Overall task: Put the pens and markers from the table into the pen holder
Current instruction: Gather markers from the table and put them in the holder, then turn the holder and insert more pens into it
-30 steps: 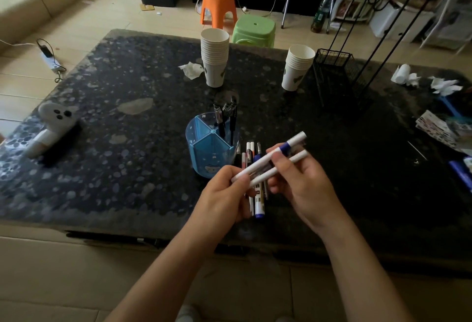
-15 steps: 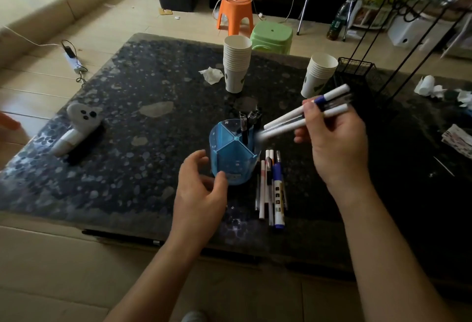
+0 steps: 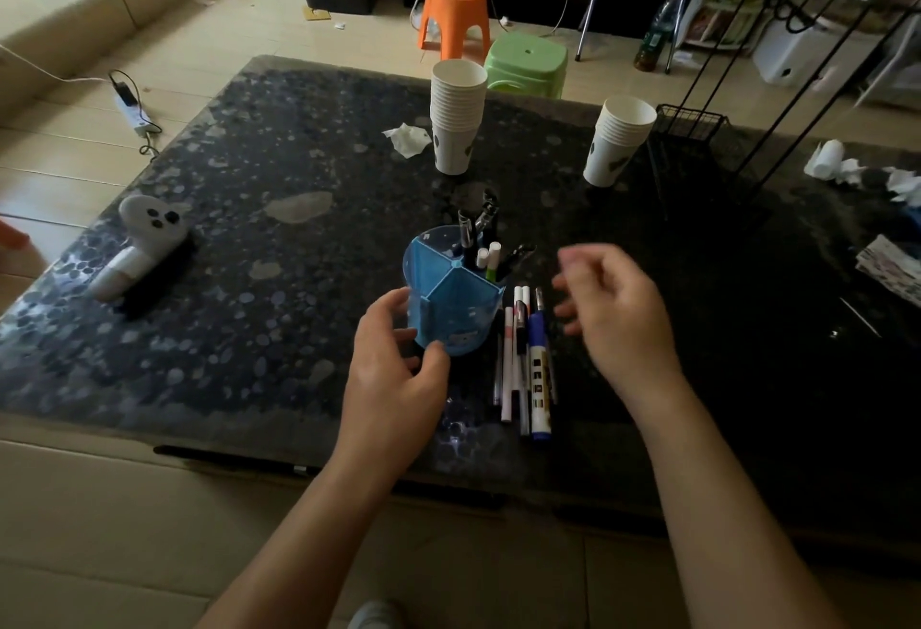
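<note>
A blue, divided pen holder (image 3: 451, 309) stands near the front of the dark speckled table (image 3: 249, 229). Several pens and two white-capped markers (image 3: 489, 257) stick out of its far right compartment. My left hand (image 3: 393, 369) cups the holder's near left side, thumb and fingers touching its wall. Just right of the holder, a row of pens and markers (image 3: 526, 359) lies on the table, among them a thick blue-and-white marker (image 3: 538, 379). My right hand (image 3: 615, 314) hovers to the right of this row, blurred, fingers loosely curled and holding nothing.
Two stacks of paper cups (image 3: 457, 115) (image 3: 618, 140) stand at the back, beside a crumpled tissue (image 3: 406, 140). A black wire rack (image 3: 692, 130) rises at the back right. A white ghost-shaped brush (image 3: 142, 239) lies at the left. Papers and tissues (image 3: 892, 259) sit at the right edge.
My right hand let go of the markers into the holder and drew back to the right, now holding nothing. My left hand closed onto the holder's side.
</note>
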